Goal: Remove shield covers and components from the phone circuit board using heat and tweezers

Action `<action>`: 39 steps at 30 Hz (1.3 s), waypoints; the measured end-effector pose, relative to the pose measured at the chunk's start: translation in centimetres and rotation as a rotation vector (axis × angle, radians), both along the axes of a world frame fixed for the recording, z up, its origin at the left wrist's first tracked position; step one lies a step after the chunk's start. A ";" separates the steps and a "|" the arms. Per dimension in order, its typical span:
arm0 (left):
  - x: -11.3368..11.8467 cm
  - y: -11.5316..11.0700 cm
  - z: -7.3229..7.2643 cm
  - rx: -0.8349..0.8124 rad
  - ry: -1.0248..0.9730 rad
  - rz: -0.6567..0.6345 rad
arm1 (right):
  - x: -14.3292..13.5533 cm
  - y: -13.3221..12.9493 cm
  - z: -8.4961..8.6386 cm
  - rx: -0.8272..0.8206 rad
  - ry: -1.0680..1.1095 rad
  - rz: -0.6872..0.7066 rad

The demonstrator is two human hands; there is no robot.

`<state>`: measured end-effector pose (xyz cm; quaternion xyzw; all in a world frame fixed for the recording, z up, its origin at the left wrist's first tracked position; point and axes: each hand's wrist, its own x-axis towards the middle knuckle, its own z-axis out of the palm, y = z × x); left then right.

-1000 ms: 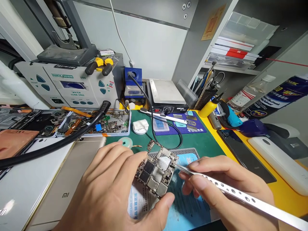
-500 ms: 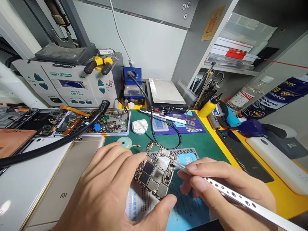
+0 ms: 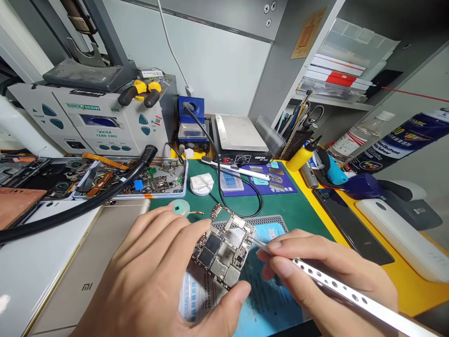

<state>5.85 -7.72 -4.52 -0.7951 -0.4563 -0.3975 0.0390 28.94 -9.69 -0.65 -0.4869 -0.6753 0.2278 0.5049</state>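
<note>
A phone circuit board (image 3: pixel 224 250) with dark chips and silver shields is held tilted between the thumb and fingers of my left hand (image 3: pixel 154 267). In my right hand (image 3: pixel 326 267) are silver tweezers (image 3: pixel 336 285) with a row of holes, pinched between thumb and forefinger. Their tips touch or nearly touch the board's right side, beside a pale square shield; exact contact is too small to tell. Beneath the board lies a blue and white printed mat (image 3: pixel 273 299).
Behind stand a grey hot-air station (image 3: pixel 105 121), a soldering stand (image 3: pixel 191 121) and a small hot plate (image 3: pixel 242 135). A parts tray (image 3: pixel 164 192) and phones (image 3: pixel 91 262) lie left. A black phone (image 3: pixel 351 224), yellow bottle (image 3: pixel 300 157) and spray can (image 3: pixel 400 140) are right.
The whole view has shifted slightly, so hands, board and bench appear a little further left. The board and tweezers keep nearly the same pose relative to each other.
</note>
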 end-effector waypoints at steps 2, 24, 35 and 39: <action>-0.1 0.2 0.0 0.007 0.008 -0.017 | 0.0 0.0 -0.2 0.010 -0.004 0.001; -0.7 0.5 0.0 -0.089 -0.055 -0.107 | 0.5 0.2 0.5 0.120 -0.188 0.151; -0.4 0.5 0.0 -0.124 -0.054 -0.095 | 0.6 0.4 0.6 0.130 -0.190 0.147; -0.3 0.6 0.2 -0.105 -0.056 -0.096 | 0.6 0.3 0.8 0.133 -0.187 0.134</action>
